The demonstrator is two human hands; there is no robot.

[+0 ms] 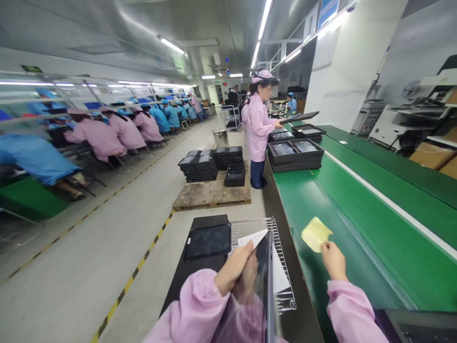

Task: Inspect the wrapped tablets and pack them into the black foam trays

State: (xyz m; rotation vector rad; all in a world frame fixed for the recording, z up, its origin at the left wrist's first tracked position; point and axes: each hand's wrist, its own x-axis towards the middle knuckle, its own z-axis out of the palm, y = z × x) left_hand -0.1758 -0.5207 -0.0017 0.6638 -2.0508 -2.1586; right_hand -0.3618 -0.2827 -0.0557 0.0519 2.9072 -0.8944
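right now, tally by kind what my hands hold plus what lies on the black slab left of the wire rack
Tablet-like screens: 2 (held screen in the left hand, lying screen on the black slab)
Yellow sheet: 1 (in the right hand)
Total: 3

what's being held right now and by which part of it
The right grip pinches a yellow sheet by its near edge. The left grip is at the screen side of a tablet, near its far end; exact hold unclear.
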